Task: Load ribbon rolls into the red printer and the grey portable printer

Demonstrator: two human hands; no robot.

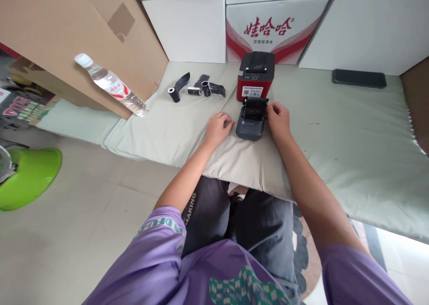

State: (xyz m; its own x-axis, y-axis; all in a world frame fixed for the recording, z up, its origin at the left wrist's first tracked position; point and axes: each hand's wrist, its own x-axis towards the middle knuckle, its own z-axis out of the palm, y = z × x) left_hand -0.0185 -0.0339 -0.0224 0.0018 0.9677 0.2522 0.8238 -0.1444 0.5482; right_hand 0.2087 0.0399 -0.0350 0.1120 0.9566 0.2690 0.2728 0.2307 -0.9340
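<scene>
I had the small dark device (250, 129) lying flat on the pale green cushions (335, 130), between my two hands and just in front of a red-and-black printer (255, 88), its lid (255, 109) tilted up. My right hand (279, 118) was at the lid's right edge, finger and thumb drawn in narrow; I could not tell whether they pinched that edge or only touched it. I judged the contact was there to steady the raised part. My left hand (218, 127) rested just left of the device and apart from it, loosely curled around nothing, probably near enough to brace the body.

With the printer so close behind the lid, I read the far side as the tight one; the easier ways were sideways or toward me, up to the cushions' front edge (241, 180). Left of the printer lay three small rolls (174, 95) with dark strips trailing, seemingly grouped out of my left hand's path. Past them a water bottle (115, 86) was near a brown carton (134, 50). A phone (359, 78) lay well off to the right, near the white boxes (187, 32) lining the back, leaving my right hand a broad stretch sideways.
</scene>
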